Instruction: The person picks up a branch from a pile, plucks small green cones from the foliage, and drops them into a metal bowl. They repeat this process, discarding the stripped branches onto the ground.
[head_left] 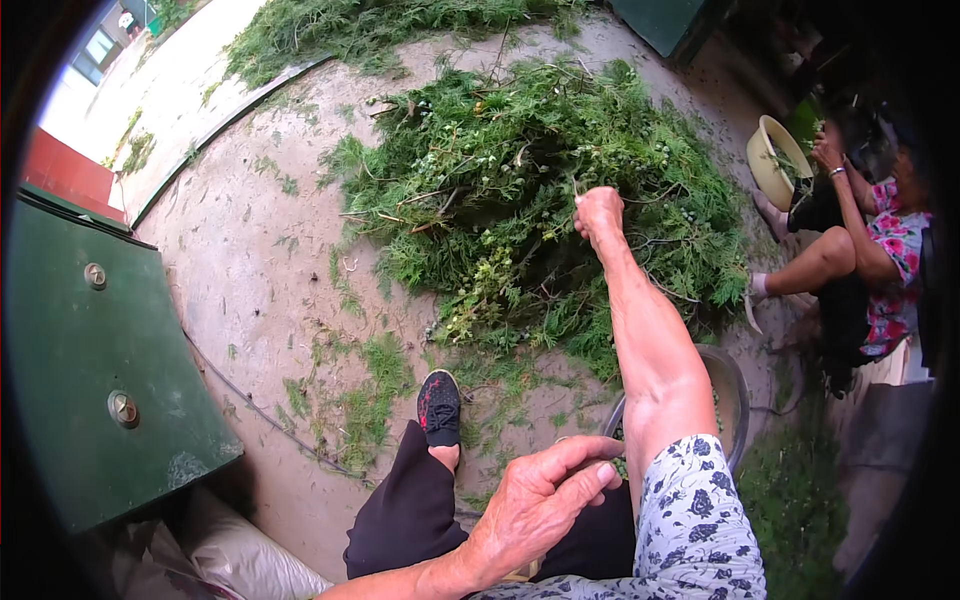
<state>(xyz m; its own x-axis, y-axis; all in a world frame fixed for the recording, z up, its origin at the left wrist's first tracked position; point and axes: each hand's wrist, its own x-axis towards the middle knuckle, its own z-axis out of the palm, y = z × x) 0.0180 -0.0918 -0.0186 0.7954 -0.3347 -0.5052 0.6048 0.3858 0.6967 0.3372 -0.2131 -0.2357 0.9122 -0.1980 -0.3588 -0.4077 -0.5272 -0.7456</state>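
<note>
A large pile of green cypress-like branches (pixel 470 200), with small round cones among the leaves, lies on the ground before me. My right hand (pixel 600 212) is stretched over the middle of the pile, its fingers closed on a thin branch. The branch's lower part blends into the greenery. Nearer my body, my left hand (pixel 545 500) hovers above my lap with fingers half bent and a slight gap between thumb and forefinger; nothing shows in it. Below my right forearm stands a metal basin (pixel 742 405), partly hidden, with small green round pieces visible inside.
On the right, another person (pixel 890 250) sits by a cream basin (pixel 768 160), hands raised over greenery. A green metal door-like panel (pixel 110 350) stands at left, above a pale sack (pixel 245 550). More branches (pixel 370 30) lie farther off. A thin cable (pixel 260 405) crosses the ground.
</note>
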